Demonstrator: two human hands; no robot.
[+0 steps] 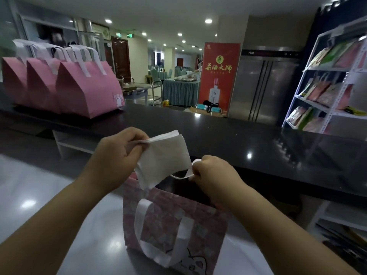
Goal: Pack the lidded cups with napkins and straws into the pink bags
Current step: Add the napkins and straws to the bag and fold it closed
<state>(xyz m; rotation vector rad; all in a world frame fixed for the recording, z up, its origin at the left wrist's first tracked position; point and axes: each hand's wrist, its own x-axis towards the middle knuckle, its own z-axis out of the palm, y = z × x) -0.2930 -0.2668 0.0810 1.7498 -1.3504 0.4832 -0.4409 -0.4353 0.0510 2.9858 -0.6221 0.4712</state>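
A pink patterned paper bag (170, 227) with white handles stands open on the grey worktop right below me. My left hand (117, 153) pinches a white folded napkin (164, 155) by its upper corner, and the napkin hangs just above the bag's mouth. My right hand (214, 175) grips the bag's far white handle (184, 174) and holds it up. The inside of the bag is dark, so I cannot tell what it holds. No cup or straw shows in view.
Three closed pink bags (65, 86) with white handles stand in a row at the left of the raised black counter (248, 139). A white shelf rack (333, 86) of packets stands at the right. A red banner (218, 78) is behind the counter.
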